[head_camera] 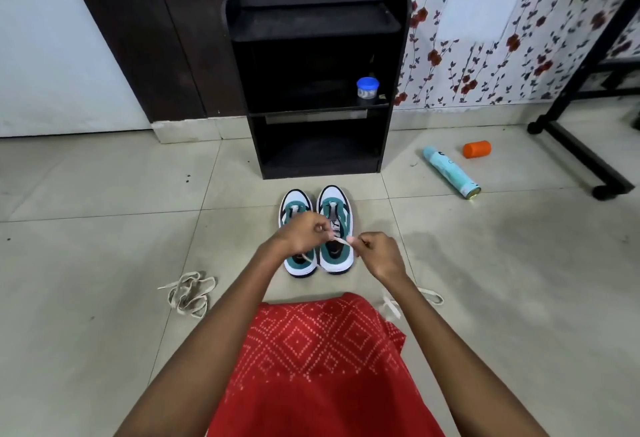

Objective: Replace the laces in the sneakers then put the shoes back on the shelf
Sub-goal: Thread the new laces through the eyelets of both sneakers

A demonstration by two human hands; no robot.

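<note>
The person is sitting on the floor [104,194] and working at the lacing step. The sneakers [334,199] are standing side by side on the tiles just in front of the shelf [311,38], toes pointing toward it. No lacing is showing across the tongues, so by my judgement the threading is only beginning.

Both hands are hovering over the pair, on the side away from the shelf. The left hand [304,234] is curling its fingers and pinching one part of a pale lace [341,240]. The right hand [379,253] is pinching the same lace a little further along, so a short stretch is running taut between them. The rest of the lace is trailing down from the left hand across the heel end of the sneakers.

Two more laces are lying on the floor, well in front of the shelf. A tangled lace [188,293] is lying off to the shelf's left, and a loose lace [429,296] off to its right, beside the red garment [311,367] covering the person's lap. I cannot tell which of them are old and which are new.

A blue-lidded jar [367,88] is sitting on the shelf's middle board. A spray can [450,172] and an orange cap [477,149] are lying to the shelf's right.

The next move is likely calling for finding the lace tip, bringing it down to a lowest eyelet, and evening both ends before crossing upward.
</note>
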